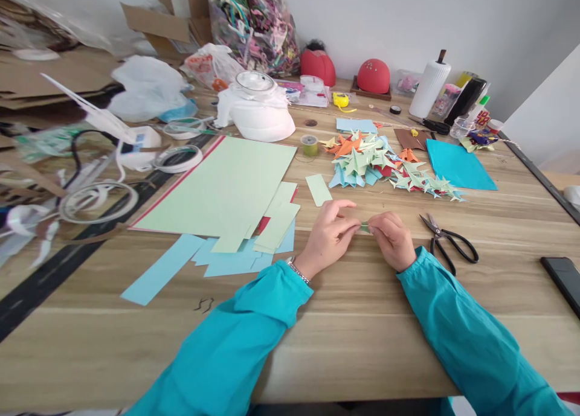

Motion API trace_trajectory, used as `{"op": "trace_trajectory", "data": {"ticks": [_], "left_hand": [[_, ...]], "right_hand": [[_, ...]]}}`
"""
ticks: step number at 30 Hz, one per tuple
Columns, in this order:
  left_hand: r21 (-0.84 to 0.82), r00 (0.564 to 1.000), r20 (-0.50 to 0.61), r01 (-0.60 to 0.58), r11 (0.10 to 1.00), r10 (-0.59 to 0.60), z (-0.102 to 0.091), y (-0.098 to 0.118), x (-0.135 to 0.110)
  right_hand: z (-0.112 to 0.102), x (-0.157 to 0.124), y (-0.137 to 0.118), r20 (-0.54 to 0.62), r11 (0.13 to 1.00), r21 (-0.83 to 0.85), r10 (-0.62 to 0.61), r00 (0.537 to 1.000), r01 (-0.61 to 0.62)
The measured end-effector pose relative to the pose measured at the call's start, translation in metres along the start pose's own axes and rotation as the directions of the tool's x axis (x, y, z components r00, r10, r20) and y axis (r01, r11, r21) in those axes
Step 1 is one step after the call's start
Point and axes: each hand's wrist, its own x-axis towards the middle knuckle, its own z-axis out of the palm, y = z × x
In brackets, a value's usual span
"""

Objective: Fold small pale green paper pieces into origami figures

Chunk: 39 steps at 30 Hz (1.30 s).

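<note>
Between the fingertips of both hands is a small piece of green paper (pixel 365 227), mostly hidden by the fingers. My left hand (pixel 330 235) pinches its left end, and my right hand (pixel 393 238) pinches the right end. Black-handled scissors (pixel 448 238) lie partly spread just right of my right hand. Beyond my hands is a pile of folded paper stars (pixel 362 156) in green, orange, blue and red. A pale green paper strip (pixel 318 190) lies flat above my left hand.
Left of my hands are a large green sheet (pixel 217 186) and blue paper strips (pixel 163 268). A thread spool (pixel 309 145), a turquoise sheet (pixel 460 164) and a white bottle (pixel 430 87) stand or lie farther back. White tape rolls (pixel 177 159) are at left, a phone (pixel 562 283) at right.
</note>
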Motion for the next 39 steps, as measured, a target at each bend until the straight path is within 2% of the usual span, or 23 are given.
{"op": "trace_trajectory", "data": {"ticks": [5,10,16,30,39], "left_hand": [[0.012,1.0,0.026,-0.006,1.0,0.006,0.0,-0.0009,-0.0006],[0.022,1.0,0.027,-0.016,1.0,0.015,0.0007,-0.001,0.0],[-0.043,0.994,-0.052,0.095,0.995,-0.098,0.0006,-0.0049,-0.001],[-0.145,0.976,0.093,0.211,0.967,-0.199,-0.0029,-0.005,0.0025],[-0.187,0.957,0.173,0.265,0.946,-0.234,-0.004,-0.0045,0.0047]], "right_hand": [[0.0004,0.0018,0.0003,-0.055,1.0,-0.004,0.013,0.998,-0.013],[0.0019,0.0009,0.0005,-0.054,1.0,0.01,0.015,0.998,-0.014],[0.0027,0.0005,0.0027,-0.085,0.999,-0.008,0.04,0.996,-0.04],[0.0012,0.0006,0.0039,-0.105,0.999,-0.034,-0.004,0.994,0.0],[0.0009,0.0022,0.0034,-0.13,0.999,-0.015,0.046,0.99,-0.049]]}}
